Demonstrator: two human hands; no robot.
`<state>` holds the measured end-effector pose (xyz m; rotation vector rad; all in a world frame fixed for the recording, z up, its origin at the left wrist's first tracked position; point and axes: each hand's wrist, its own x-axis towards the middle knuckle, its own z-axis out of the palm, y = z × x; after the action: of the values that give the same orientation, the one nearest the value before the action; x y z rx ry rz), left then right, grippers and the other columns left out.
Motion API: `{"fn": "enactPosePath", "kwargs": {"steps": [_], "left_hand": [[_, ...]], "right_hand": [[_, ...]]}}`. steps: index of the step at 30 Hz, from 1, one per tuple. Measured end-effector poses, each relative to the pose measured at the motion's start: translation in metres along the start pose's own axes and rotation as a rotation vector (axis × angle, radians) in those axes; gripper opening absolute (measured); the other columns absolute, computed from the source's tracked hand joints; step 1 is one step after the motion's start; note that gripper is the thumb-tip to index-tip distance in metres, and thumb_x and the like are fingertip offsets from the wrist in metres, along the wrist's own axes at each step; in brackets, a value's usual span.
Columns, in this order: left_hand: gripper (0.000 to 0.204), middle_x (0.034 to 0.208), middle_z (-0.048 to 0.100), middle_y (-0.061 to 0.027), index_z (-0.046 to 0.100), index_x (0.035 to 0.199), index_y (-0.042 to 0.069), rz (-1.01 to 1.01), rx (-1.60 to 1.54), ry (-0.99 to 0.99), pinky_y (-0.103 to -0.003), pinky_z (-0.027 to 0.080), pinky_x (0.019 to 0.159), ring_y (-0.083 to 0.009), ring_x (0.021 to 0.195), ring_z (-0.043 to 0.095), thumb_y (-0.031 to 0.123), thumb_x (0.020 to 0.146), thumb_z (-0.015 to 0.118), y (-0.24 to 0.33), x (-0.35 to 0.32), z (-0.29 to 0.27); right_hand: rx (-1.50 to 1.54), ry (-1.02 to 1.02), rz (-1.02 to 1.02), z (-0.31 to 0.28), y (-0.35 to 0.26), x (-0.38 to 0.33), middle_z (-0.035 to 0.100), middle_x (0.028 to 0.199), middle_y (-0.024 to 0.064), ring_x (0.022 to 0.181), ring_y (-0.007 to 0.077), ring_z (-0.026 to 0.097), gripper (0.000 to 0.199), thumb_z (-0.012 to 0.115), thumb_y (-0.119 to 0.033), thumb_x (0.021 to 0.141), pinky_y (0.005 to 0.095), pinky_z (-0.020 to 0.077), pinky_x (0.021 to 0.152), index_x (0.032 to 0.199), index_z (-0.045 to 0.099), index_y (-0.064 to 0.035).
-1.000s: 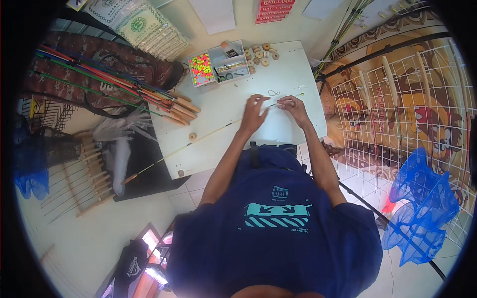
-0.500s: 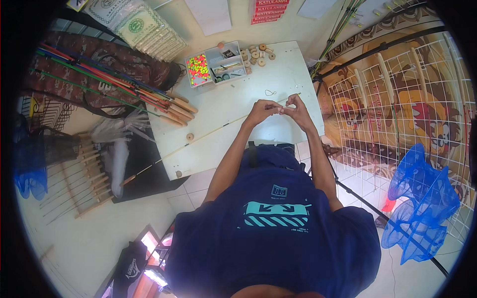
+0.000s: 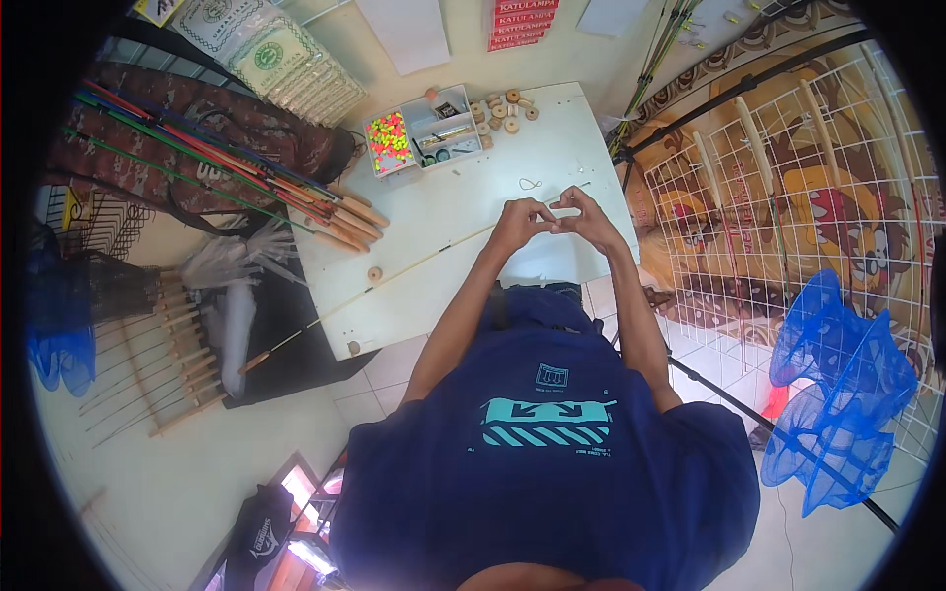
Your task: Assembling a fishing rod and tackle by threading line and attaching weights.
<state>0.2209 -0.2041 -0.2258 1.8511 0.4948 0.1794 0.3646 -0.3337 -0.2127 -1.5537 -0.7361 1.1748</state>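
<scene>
Both hands meet over the near right part of the white table point(image 3: 443, 202). My left hand point(image 3: 520, 223) has its thumb and fingers bent together in a pinch. Facing it, my right hand point(image 3: 587, 219) pinches too, its fingertips close to the left ones. Whatever lies between the fingertips is too small to make out. A thin, pale fishing rod point(image 3: 414, 260) runs slantwise across the table, passing behind my hands; its handle point(image 3: 258, 361) sticks out past the left edge. Just beyond my hands lies a small loop of line or cord point(image 3: 530, 184).
A divided white box point(image 3: 431, 169) of bright floats and small tools stands at the back, beside several wooden spools point(image 3: 511, 125). Bundled rods with wooden handles point(image 3: 345, 219) overhang the table's left side. Blue nets point(image 3: 838, 394) and a white wire grid point(image 3: 788, 197) are at right.
My fingertips have shifted slightly against each other, with both hands still close together. The whole view has moved a little; the rod and the loop lie as before.
</scene>
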Motion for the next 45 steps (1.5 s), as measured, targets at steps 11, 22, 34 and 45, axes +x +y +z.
{"fn": "enactPosePath", "kwargs": {"steps": [11, 22, 34, 45], "left_hand": [[0.014, 0.078, 0.068, -0.0088, 0.071, 0.090, 0.003, 0.067, 0.055, 0.155, -0.032, 0.046, 0.060, -0.0150, 0.062, 0.056, 0.013, 0.081, 0.075, 0.001, -0.005, 0.002], [0.026, 0.101, 0.067, -0.0070, 0.067, 0.104, 0.007, -0.006, 0.012, 0.253, -0.033, 0.050, 0.078, -0.0187, 0.087, 0.061, 0.021, 0.083, 0.075, -0.031, -0.002, -0.002], [0.038, 0.104, 0.060, -0.0118, 0.064, 0.116, 0.009, 0.180, 0.560, 0.266, -0.042, 0.047, 0.087, -0.0301, 0.098, 0.056, 0.019, 0.080, 0.072, -0.081, -0.008, 0.009], [0.012, 0.088, 0.062, -0.0140, 0.068, 0.089, 0.003, -0.011, 0.369, 0.190, -0.041, 0.052, 0.074, -0.0327, 0.080, 0.064, 0.015, 0.087, 0.064, -0.067, 0.001, 0.007]], "right_hand": [[0.133, 0.062, 0.093, 0.001, 0.000, -0.001, 0.061, 0.109, 0.0169, 0.096, 0.0226, 0.066, 0.030, 0.064, 0.007, 0.081, 0.0305, 0.0582, 0.081, 0.106, 0.051, -0.0014], [-0.414, 0.280, -0.045, 0.015, 0.019, 0.002, 0.071, 0.080, 0.0074, 0.073, 0.0135, 0.067, 0.009, 0.071, -0.009, 0.084, 0.0271, 0.0520, 0.069, 0.090, 0.070, -0.0013], [-0.379, 0.361, -0.068, 0.025, 0.019, -0.008, 0.072, 0.085, 0.0062, 0.078, 0.0109, 0.067, 0.013, 0.074, -0.009, 0.084, 0.0242, 0.0530, 0.073, 0.094, 0.070, -0.0009], [-0.428, 0.373, -0.084, 0.026, 0.010, -0.011, 0.072, 0.085, 0.0079, 0.077, 0.0140, 0.068, 0.014, 0.073, -0.010, 0.084, 0.0274, 0.0526, 0.074, 0.094, 0.069, -0.0002]]}}
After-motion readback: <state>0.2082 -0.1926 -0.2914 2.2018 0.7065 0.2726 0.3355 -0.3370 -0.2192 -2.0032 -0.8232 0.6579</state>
